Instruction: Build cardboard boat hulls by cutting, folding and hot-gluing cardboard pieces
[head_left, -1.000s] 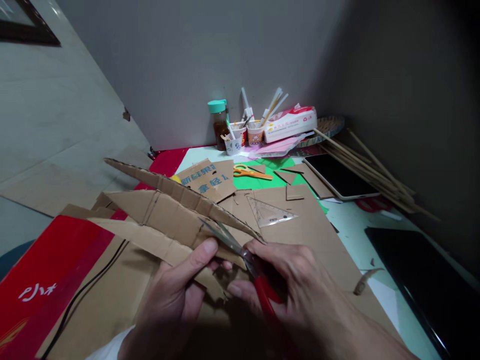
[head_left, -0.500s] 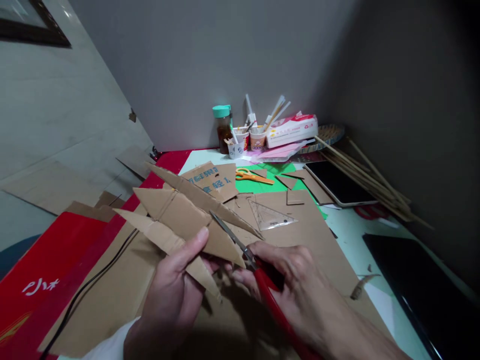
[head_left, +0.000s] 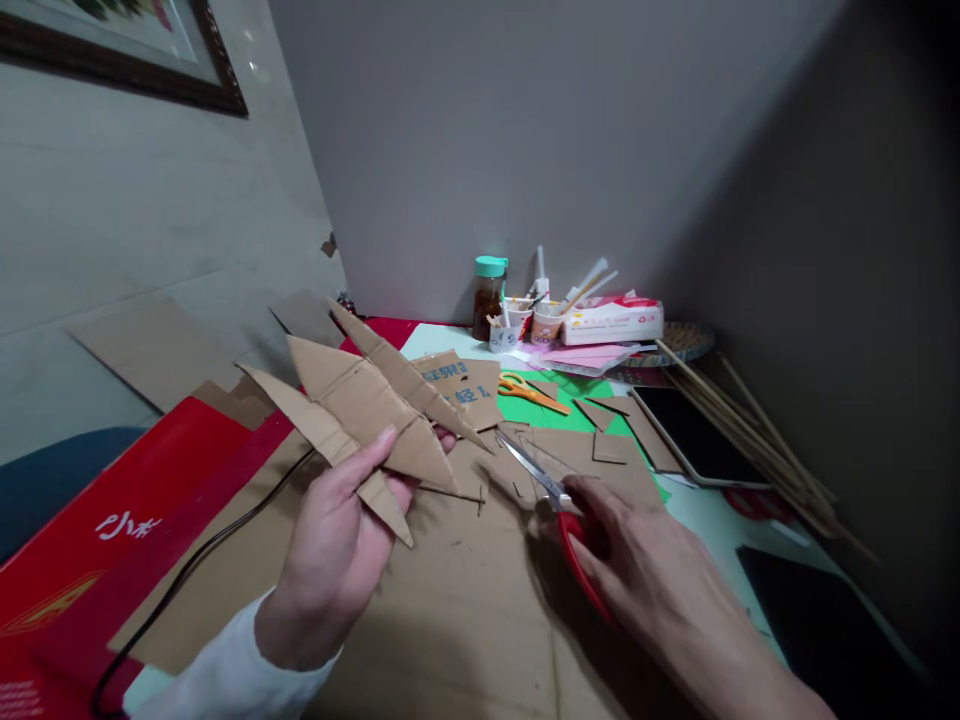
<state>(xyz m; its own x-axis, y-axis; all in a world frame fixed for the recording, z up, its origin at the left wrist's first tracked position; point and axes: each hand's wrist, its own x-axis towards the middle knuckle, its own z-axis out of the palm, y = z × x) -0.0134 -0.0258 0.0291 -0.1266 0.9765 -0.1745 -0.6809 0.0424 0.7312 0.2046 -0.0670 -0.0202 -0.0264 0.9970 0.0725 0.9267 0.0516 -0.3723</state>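
Observation:
My left hand (head_left: 341,545) is closed on a folded cardboard cutout (head_left: 360,405) with several long pointed flaps. Its thumb presses on the upper face, and the fingers are mostly hidden underneath. My right hand (head_left: 637,560) grips red-handled scissors (head_left: 581,560), whose blades look closed and point up and to the left, apart from the cutout. Below both hands lies a large cardboard sheet (head_left: 480,610). A clear set square, partly hidden by the scissor blades, rests on that sheet.
Orange scissors (head_left: 536,392) lie on green paper (head_left: 517,408) near small cardboard offcuts (head_left: 609,447). Behind them stand a teal-lidded bottle (head_left: 489,300), paper cups (head_left: 547,325) and a tissue pack (head_left: 615,322). A tablet (head_left: 694,432) and wooden sticks (head_left: 757,440) lie at right. A black cable (head_left: 202,550) crosses the left side.
The scissors have moved from the cutout's edge down and to the right, away from it, and their blades now look closed. My left hand still holds the cutout. The view has shifted.

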